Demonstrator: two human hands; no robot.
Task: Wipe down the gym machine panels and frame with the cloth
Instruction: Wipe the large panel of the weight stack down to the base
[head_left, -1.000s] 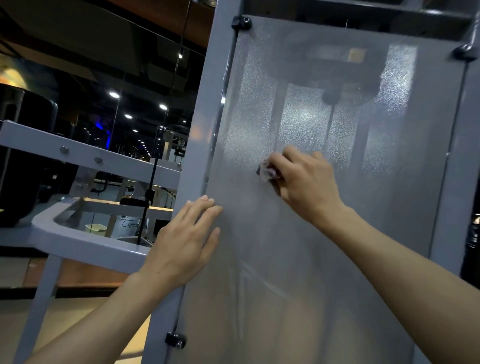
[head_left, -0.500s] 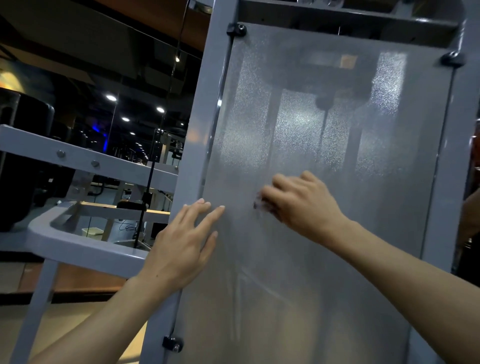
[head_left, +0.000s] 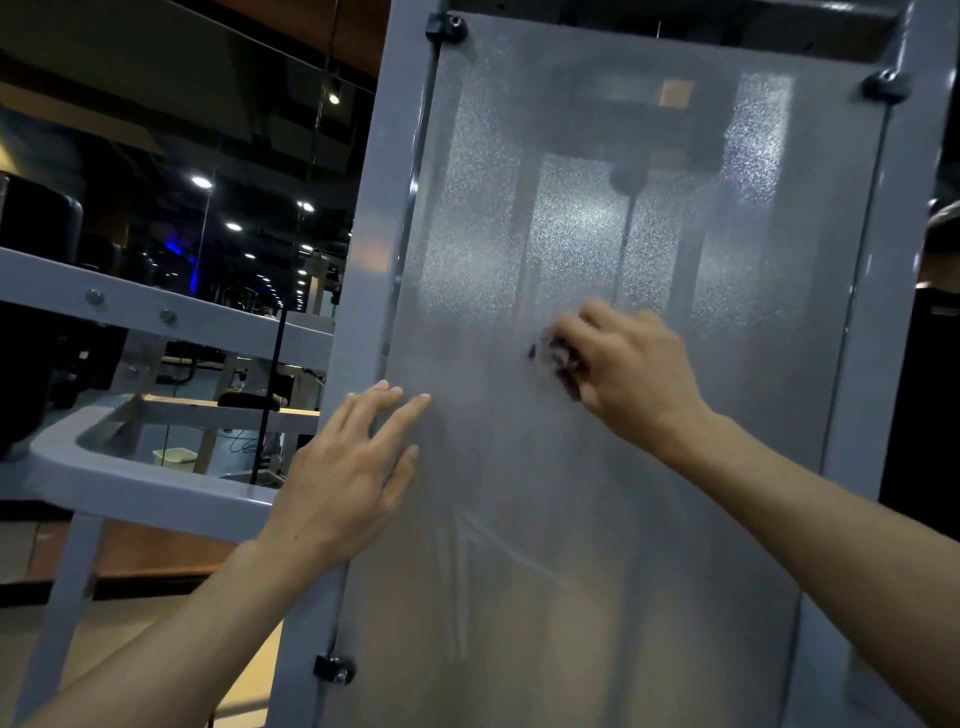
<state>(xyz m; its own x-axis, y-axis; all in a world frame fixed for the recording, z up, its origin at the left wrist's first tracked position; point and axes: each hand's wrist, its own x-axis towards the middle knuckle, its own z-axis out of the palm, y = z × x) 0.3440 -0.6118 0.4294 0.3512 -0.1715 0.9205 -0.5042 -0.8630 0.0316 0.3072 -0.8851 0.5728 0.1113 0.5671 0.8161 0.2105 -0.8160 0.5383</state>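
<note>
A tall frosted panel (head_left: 597, 519) fills the middle of the view, bolted between grey frame uprights (head_left: 371, 234). My right hand (head_left: 631, 371) presses a small bunched cloth (head_left: 550, 356) against the panel at mid height; only a scrap of cloth shows beyond my curled fingers. My left hand (head_left: 348, 475) lies flat with straight fingers on the panel's left edge and the upright, lower than the right hand.
Black clamp bolts (head_left: 335, 669) hold the panel corners. A grey frame rail (head_left: 156, 312) and a curved grey bar (head_left: 130, 478) stick out at the left. Behind is a dark gym hall with ceiling lights. The right upright (head_left: 893, 260) borders a dark area.
My right hand with the cloth slid down and left over the panel, then back up and to the right. My left hand stayed flat at the panel's left edge.
</note>
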